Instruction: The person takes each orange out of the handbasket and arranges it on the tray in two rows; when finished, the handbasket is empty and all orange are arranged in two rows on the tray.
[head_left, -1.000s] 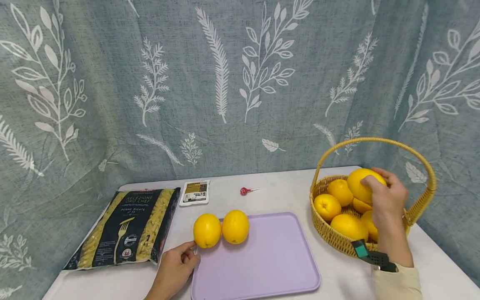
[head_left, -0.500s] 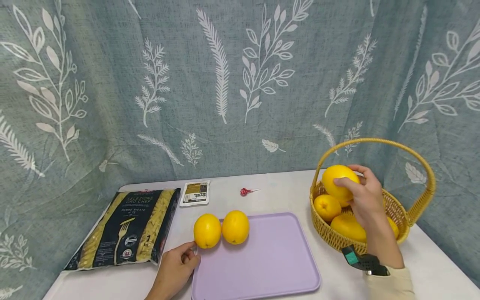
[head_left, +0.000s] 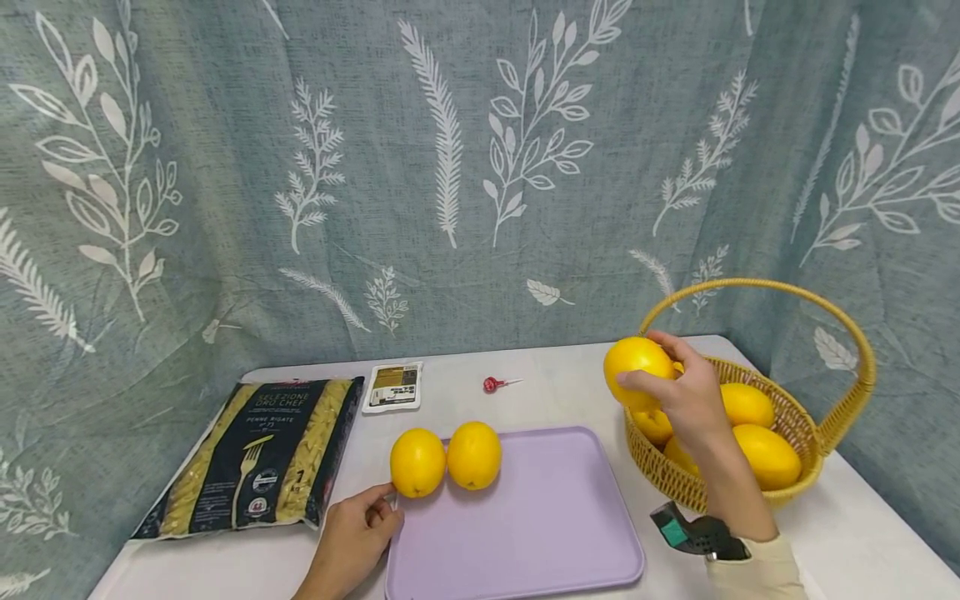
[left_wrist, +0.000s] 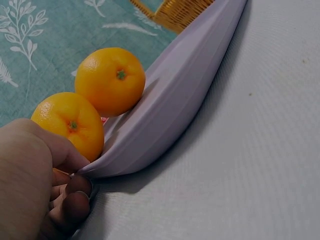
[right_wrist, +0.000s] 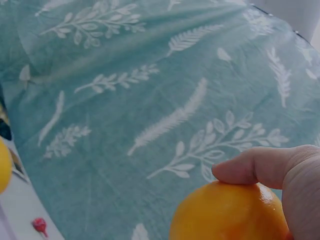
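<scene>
The right hand (head_left: 693, 396) is gripping an orange (head_left: 636, 367), its thumb lying along the skin and its fingers curling round the back; in the head view that orange is overlapping the left rim of a wicker basket (head_left: 660, 467). The left hand (head_left: 356, 529) is pinching the left edge of a lilac tray (head_left: 517, 517), near its far corner; whether it is also touching fruit, I cannot tell. Just beyond its fingertips, two more oranges (head_left: 417, 462) are sitting side by side in the tray's far left corner. The basket is standing towards the right edge of the white table (head_left: 555, 379), its arched handle rising over more yellow fruit (head_left: 767, 457). A bag of penne (head_left: 258, 458) is lying along the table's left edge, while a small packet (head_left: 393, 387) and a red lollipop (head_left: 491, 384) are resting near the far edge. Behind everything, a leaf-patterned cloth (head_left: 480, 167) is hanging.
</scene>
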